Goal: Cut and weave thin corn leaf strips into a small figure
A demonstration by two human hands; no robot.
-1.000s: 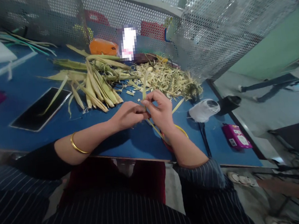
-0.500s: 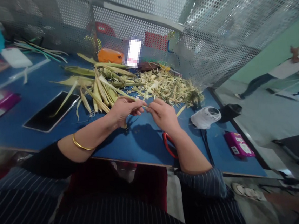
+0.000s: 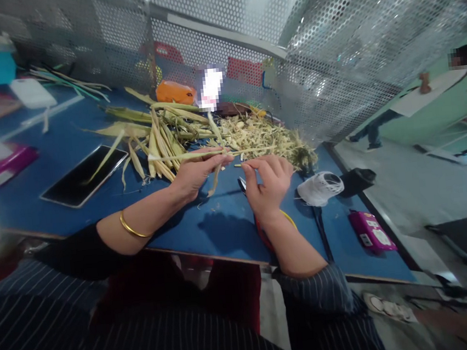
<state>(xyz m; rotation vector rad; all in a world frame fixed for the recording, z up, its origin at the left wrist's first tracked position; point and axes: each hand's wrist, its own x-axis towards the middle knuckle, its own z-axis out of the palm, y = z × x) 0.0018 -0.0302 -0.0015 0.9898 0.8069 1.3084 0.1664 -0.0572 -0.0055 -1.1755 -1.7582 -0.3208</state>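
Note:
My left hand (image 3: pixel 196 176) is closed on a long pale leaf strip (image 3: pixel 182 156) that lies almost level, pointing left and right; a short loose end hangs below the fingers. My right hand (image 3: pixel 269 180) is just to its right, thumb and fingers pinched at the strip's right part. Both hands hover over the blue table (image 3: pixel 205 227). Beneath my right wrist lie scissors (image 3: pixel 264 232) with red and yellow handles. Behind the hands lie a bundle of yellow-green leaf strips (image 3: pixel 160 141) and a heap of dry trimmings (image 3: pixel 263 136).
A dark phone (image 3: pixel 82 176) lies at the left, a pink case (image 3: pixel 3 167) farther left. A white thread spool (image 3: pixel 321 187), a black cup (image 3: pixel 357 177) and a magenta box (image 3: pixel 371 230) stand at the right. Perforated metal screens (image 3: pixel 287 43) wall the back. A person stands far right.
The strip went from upright to nearly level. My hands drew apart, the right one dropping a little lower. The camera shifted and a person came into view at the far right.

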